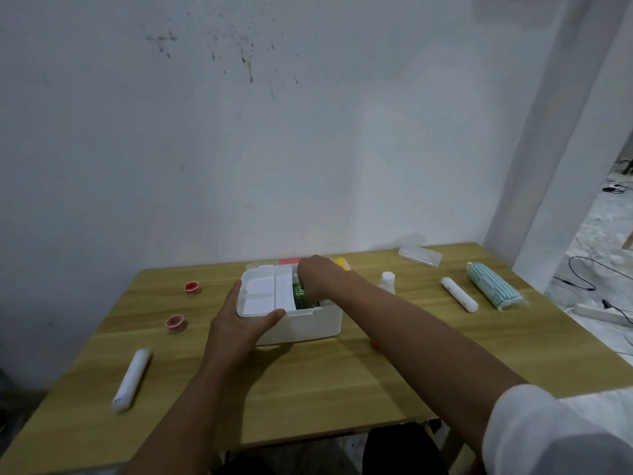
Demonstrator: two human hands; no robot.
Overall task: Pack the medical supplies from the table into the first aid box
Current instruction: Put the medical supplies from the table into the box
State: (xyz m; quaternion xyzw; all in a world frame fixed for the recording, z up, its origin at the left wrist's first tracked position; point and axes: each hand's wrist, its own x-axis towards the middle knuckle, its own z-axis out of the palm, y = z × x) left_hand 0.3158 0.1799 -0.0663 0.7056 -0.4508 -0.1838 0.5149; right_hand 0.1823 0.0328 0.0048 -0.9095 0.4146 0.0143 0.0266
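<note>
The white first aid box [308,325] stands open in the middle of the wooden table [308,382]. A white divided tray [265,294] rests on its left half, and my left hand [239,320] grips that tray's front left corner. My right hand [317,279] reaches down into the box's right half, fingers around a green item [298,295] there. On the table lie two red tape rolls [192,288] [176,323], a long white roll [132,380], a small white bottle [387,282], a white tube [459,294], a teal striped pack [493,289] and a clear case [420,256].
A yellow object [342,262] and a pink one [289,261] sit behind the box by the white wall. The table's right edge borders an open floor with cables [582,279].
</note>
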